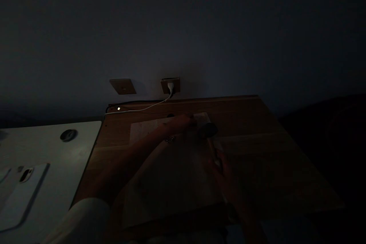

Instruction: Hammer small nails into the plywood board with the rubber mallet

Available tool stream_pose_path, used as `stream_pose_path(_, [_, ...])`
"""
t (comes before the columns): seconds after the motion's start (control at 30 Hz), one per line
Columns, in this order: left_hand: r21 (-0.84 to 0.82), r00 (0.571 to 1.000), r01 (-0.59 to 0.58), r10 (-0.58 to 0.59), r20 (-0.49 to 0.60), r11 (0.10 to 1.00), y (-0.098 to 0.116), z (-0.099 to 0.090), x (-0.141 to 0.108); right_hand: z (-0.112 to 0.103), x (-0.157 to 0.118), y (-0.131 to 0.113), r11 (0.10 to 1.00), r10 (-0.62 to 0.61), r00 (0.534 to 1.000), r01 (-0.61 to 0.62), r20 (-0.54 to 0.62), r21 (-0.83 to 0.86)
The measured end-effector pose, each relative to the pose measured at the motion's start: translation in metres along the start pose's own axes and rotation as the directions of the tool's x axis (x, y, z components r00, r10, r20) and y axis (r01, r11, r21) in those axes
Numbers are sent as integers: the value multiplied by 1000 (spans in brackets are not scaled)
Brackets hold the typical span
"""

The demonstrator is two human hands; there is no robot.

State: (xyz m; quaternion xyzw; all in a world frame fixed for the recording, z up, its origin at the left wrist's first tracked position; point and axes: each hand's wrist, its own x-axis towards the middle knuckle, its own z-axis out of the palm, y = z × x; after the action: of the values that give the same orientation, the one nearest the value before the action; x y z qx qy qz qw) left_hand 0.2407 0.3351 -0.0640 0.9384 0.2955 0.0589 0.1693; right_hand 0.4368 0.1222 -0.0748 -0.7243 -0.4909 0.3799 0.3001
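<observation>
Very dim light; dark edges are hard to read. Nearest, a pale sleeve (88, 213) covers part of the left arm; off to that side a phone-like slab (24, 200) lies on a white tabletop (65, 164). The right hand (224, 171) is closed round the handle of a mallet (208, 130), its wooden shaft running up and away to a dark head. The mallet is over the right part of a pale sheet (168, 187) laid on the wooden tabletop (257, 141); cannot tell whether the head touches down or hangs just above. Handling, judged by looks: head-heavy, light at the grip end, stiff throughout, not fragile; bare wood should give fair friction, with some slip likely if the palm is damp. Best hold: fingers wrapped round the handle, well back from the head, thumb along or across the shaft. The sheet looks thin, its stiffness uncertain; press it flat near an edge. Small shiny bits (169, 139) lie on it below the left wrist; probably light and hard, easily rolled or scattered, so a fingertip pinch suits. Farther on, the left hand (181, 122) is low over the sheet's far part, left of the mallet head; its fingers merge with a dark patch, so cannot tell whether they grip anything. Beyond, a white cord (143, 109) runs to a plug (170, 86) in the wall.
</observation>
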Motion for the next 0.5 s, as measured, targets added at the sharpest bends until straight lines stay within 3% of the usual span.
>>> stream_pose_path(0.17, [-57, 1000, 13, -15, -18, 998, 2, 4, 9, -6, 1, -8, 982, 161, 985, -166, 58, 95])
stream_pose_path(0.27, [-224, 995, 34, -53, -79, 974, -1, 11, 10, -8, 1, -14, 969, 206, 975, -215, 76, 123])
stream_pose_path(0.37, [-403, 978, 95, -162, -135, 910, -5, 18, 8, -10, 1, -16, 946, 285, 955, -293, 80, 139])
stream_pose_path(0.5, [-426, 981, 81, -148, -127, 901, -6, 22, 7, -13, 2, -11, 937, 311, 950, -312, 31, 157])
